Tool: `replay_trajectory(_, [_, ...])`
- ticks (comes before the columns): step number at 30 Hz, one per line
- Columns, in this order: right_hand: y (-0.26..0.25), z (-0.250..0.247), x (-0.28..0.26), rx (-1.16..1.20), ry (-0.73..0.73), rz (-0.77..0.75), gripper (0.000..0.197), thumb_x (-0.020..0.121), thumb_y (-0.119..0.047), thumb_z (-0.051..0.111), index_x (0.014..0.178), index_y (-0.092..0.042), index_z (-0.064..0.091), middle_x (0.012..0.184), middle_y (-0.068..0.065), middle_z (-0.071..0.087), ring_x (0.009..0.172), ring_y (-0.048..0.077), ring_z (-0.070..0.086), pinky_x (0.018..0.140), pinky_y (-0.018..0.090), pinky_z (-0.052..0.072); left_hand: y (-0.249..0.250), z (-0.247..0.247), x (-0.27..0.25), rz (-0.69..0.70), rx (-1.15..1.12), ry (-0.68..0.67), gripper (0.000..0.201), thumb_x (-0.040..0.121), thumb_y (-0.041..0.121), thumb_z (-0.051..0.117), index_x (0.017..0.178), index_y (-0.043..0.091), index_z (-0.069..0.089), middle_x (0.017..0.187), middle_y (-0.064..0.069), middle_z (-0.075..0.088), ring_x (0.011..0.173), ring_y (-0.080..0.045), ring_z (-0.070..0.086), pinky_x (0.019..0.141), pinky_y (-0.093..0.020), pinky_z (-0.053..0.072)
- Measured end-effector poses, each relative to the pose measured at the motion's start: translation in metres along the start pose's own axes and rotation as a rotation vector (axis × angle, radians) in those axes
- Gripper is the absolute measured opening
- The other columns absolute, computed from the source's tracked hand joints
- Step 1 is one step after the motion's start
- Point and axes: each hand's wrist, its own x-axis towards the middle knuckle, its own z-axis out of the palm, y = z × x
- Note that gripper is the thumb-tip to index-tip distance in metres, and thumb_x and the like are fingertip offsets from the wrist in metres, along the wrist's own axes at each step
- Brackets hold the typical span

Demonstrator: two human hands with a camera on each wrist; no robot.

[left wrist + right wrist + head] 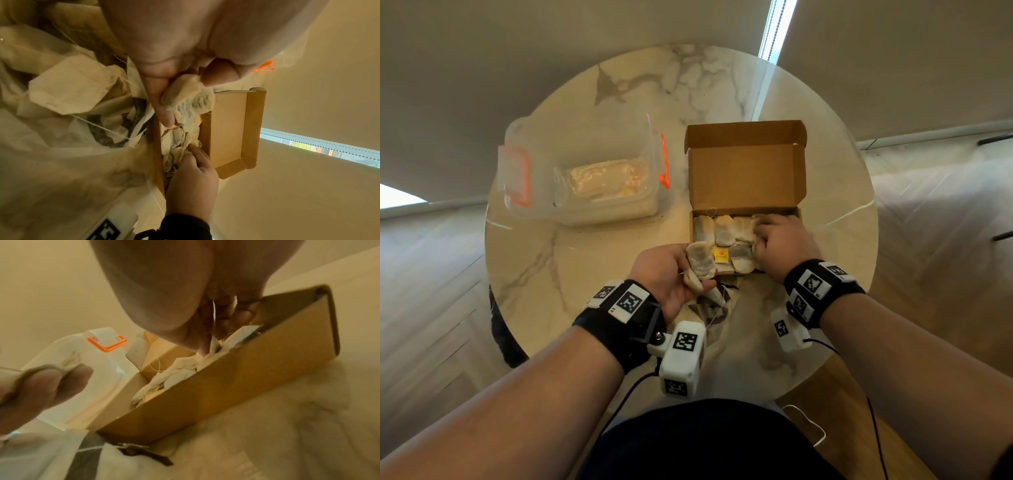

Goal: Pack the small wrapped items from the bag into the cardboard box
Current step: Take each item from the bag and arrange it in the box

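The right hand covers the box's right end and the packets beneath it. The bag lies mostly hidden under the left hand. The tub's contents look blurred.

We've got a round marble-look table on pale herringbone wood floor, beige blinds all around, and a bright strip of window where daylight sneaks through.
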Motion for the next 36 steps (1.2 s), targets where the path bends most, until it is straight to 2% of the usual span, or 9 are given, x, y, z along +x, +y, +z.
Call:
replay_trajectory(4, [-0.003, -0.009, -0.002, -0.003, -0.016, 0.008, 0.034, 0.101, -0.028, 0.049, 0.12, -0.019, 0.076, 0.138, -0.001, 0.061, 0.122, 0.028, 0.049, 0.1, 0.039, 0.047, -0.001, 0.008, -0.005, 0.054, 0.08, -0.019, 0.056, 0.085, -0.022, 0.029, 0.125, -0.002, 0.063, 0.128, -0.027, 0.062, 0.109, -0.038, 0.068, 0.074, -0.04, 0.066])
replay_trajectory(7, [-0.01, -0.032, -0.013, 0.232, 0.102, -0.012, 0.02, 0.099, -0.033, 0.059, 0.107, -0.023, 0.075, 0.114, -0.003, 0.066, 0.104, 0.02, 0.059, 0.091, 0.036, 0.05, 0.0, 0.018, -0.01, 0.091, 0.021, -0.075, 0.046, 0.091, -0.021, 0.034, 0.123, -0.003, 0.061, 0.116, -0.024, 0.065, 0.099, -0.034, 0.069, 0.071, -0.036, 0.066])
replay_trajectory(10, [-0.026, -0.059, -0.037, 0.425, 0.173, -0.172, 0.013, 0.093, -0.041, 0.07, 0.093, -0.028, 0.068, 0.091, -0.014, 0.062, 0.082, 0.006, 0.057, 0.073, 0.021, 0.046, -0.001, 0.026, -0.01, 0.119, -0.085, -0.09, 0.031, 0.094, -0.009, 0.045, 0.119, -0.006, 0.063, 0.11, -0.025, 0.071, 0.092, -0.036, 0.073, 0.079, -0.042, 0.064])
replay_trajectory(14, [-0.041, -0.062, -0.055, 0.319, 0.054, -0.33, 0.036, 0.081, -0.055, 0.078, 0.106, -0.031, 0.068, 0.101, -0.018, 0.061, 0.089, 0.002, 0.052, 0.077, 0.018, 0.044, 0.0, 0.039, -0.012, 0.059, -0.186, -0.199, 0.035, 0.098, 0.011, 0.046, 0.121, -0.009, 0.063, 0.108, -0.024, 0.073, 0.095, -0.036, 0.071, 0.069, -0.041, 0.061])
replay_trajectory(17, [-0.035, -0.054, -0.055, 0.34, 0.073, -0.28, 0.024, 0.085, -0.04, 0.08, 0.103, -0.026, 0.073, 0.099, -0.015, 0.064, 0.09, 0.006, 0.055, 0.08, 0.028, 0.051, -0.003, 0.048, -0.01, 0.065, -0.138, -0.204, 0.034, 0.102, 0.015, 0.046, 0.12, -0.007, 0.066, 0.118, -0.027, 0.073, 0.096, -0.035, 0.072, 0.072, -0.04, 0.062])
replay_trajectory(24, [-0.001, -0.071, -0.068, 1.05, 0.089, 0.137, 0.012, 0.096, -0.013, 0.072, 0.106, -0.019, 0.073, 0.092, 0.001, 0.078, 0.083, 0.012, 0.077, 0.073, 0.028, 0.063, -0.007, 0.041, 0.008, 0.11, -0.014, -0.052, 0.016, 0.105, 0.002, 0.049, 0.114, 0.003, 0.063, 0.109, -0.019, 0.073, 0.09, -0.03, 0.076, 0.065, -0.038, 0.065])
replay_trajectory(28, [0.036, -0.073, -0.056, 0.732, 0.147, 0.147, 0.019, 0.096, -0.025, 0.07, 0.107, -0.04, 0.066, 0.089, -0.005, 0.076, 0.08, 0.013, 0.072, 0.074, 0.032, 0.061, -0.011, 0.033, 0.012, 0.158, 0.145, -0.054, 0.015, 0.104, 0.0, 0.053, 0.105, 0.01, 0.064, 0.102, -0.014, 0.072, 0.083, -0.024, 0.074, 0.069, -0.036, 0.066])
replay_trajectory(33, [0.056, -0.068, -0.029, 0.271, -0.014, 0.126, 0.01, 0.099, -0.03, 0.066, 0.104, -0.036, 0.059, 0.088, -0.013, 0.066, 0.086, 0.013, 0.066, 0.069, 0.026, 0.046, -0.012, 0.023, 0.015, 0.209, 0.248, -0.026, 0.018, 0.102, 0.003, 0.06, 0.106, 0.014, 0.072, 0.107, -0.016, 0.076, 0.093, -0.026, 0.075, 0.072, -0.036, 0.066])
replay_trajectory(36, [0.051, -0.079, -0.027, 0.317, -0.018, 0.075, 0.007, 0.099, -0.029, 0.066, 0.101, -0.034, 0.063, 0.089, -0.015, 0.066, 0.087, 0.008, 0.064, 0.071, 0.022, 0.045, -0.012, 0.019, 0.019, 0.272, 0.308, 0.033, 0.018, 0.1, 0.005, 0.063, 0.105, 0.017, 0.075, 0.114, -0.018, 0.076, 0.096, -0.027, 0.074, 0.077, -0.036, 0.064])
